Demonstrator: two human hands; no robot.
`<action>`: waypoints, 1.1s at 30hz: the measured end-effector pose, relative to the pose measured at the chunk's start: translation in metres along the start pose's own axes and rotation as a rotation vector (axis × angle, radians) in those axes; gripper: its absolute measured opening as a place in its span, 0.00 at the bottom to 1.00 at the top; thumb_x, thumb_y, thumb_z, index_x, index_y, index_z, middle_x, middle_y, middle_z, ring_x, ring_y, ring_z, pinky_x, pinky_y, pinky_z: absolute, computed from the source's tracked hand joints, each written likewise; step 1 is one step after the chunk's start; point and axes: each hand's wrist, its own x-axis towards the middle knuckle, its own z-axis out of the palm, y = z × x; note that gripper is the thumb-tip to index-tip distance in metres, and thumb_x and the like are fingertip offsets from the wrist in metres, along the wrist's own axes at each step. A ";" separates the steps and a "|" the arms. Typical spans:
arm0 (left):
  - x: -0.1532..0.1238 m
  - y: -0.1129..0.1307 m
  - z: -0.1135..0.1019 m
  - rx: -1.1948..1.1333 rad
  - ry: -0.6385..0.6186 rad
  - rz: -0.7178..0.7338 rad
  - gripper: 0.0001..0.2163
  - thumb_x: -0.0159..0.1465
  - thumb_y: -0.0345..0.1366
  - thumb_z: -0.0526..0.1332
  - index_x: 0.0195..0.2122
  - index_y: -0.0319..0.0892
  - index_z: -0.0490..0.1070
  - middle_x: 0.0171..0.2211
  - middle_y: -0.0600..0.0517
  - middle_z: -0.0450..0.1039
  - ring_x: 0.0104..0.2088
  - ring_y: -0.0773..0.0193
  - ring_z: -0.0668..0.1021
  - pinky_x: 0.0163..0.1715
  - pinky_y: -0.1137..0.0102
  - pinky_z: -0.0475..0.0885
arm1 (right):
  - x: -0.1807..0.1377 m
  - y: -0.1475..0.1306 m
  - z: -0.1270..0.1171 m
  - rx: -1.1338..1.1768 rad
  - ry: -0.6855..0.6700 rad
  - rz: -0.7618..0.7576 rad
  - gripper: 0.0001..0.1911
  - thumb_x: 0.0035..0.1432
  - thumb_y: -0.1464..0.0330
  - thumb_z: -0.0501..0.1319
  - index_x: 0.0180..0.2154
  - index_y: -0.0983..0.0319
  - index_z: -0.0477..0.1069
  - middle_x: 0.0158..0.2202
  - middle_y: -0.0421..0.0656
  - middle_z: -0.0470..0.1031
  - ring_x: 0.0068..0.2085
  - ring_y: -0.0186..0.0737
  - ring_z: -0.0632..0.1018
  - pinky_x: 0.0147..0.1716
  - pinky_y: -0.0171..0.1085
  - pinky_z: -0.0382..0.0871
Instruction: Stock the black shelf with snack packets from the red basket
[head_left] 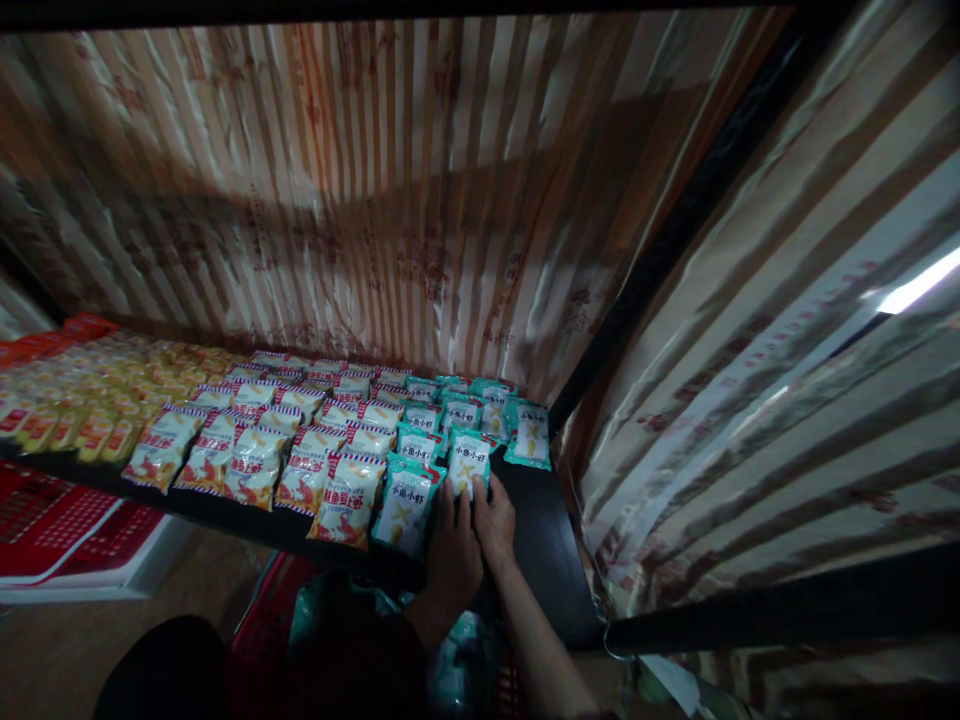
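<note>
My left hand [451, 555] and my right hand [495, 522] rest side by side at the front of a dark shelf [544, 545]. Both sets of fingers press on the lower edge of a teal snack packet [469, 462], which lies in a row of like teal packets [420, 445]. Another teal packet [406, 505] lies just left of my left hand. Rows of white and red snack packets [300, 445] fill the shelf further left.
Yellow and orange packets [90, 400] cover the shelf's far left. A red basket [266, 630] with more teal packets sits below my arms. Striped fabric walls [420, 200] close in behind and to the right. A black post [675, 240] stands at the corner.
</note>
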 end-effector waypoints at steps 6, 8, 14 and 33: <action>0.008 0.003 -0.006 -0.004 -0.044 -0.017 0.27 0.61 0.25 0.48 0.63 0.32 0.52 0.67 0.36 0.41 0.66 0.49 0.46 0.62 0.53 0.52 | 0.010 0.001 0.003 0.027 -0.008 -0.010 0.29 0.57 0.53 0.49 0.49 0.66 0.71 0.45 0.53 0.76 0.46 0.47 0.76 0.47 0.42 0.67; 0.010 0.003 -0.007 -0.008 -0.043 -0.023 0.27 0.61 0.25 0.48 0.63 0.32 0.52 0.67 0.36 0.41 0.66 0.50 0.46 0.62 0.53 0.52 | 0.013 0.001 0.004 0.034 -0.005 -0.029 0.29 0.56 0.53 0.49 0.49 0.66 0.71 0.46 0.53 0.76 0.47 0.47 0.76 0.48 0.42 0.67; 0.011 -0.005 0.004 0.013 -0.024 -0.039 0.27 0.61 0.25 0.47 0.63 0.33 0.53 0.66 0.37 0.43 0.66 0.50 0.47 0.62 0.53 0.53 | 0.018 0.003 0.009 0.048 -0.013 -0.046 0.29 0.56 0.53 0.50 0.49 0.66 0.71 0.47 0.53 0.75 0.47 0.47 0.75 0.49 0.43 0.66; 0.017 -0.006 0.009 -0.041 -0.008 -0.035 0.27 0.61 0.24 0.47 0.63 0.34 0.52 0.66 0.39 0.45 0.66 0.51 0.49 0.63 0.52 0.51 | 0.016 0.005 0.012 -0.025 -0.008 -0.030 0.28 0.58 0.53 0.48 0.50 0.64 0.70 0.47 0.51 0.76 0.48 0.47 0.75 0.48 0.43 0.66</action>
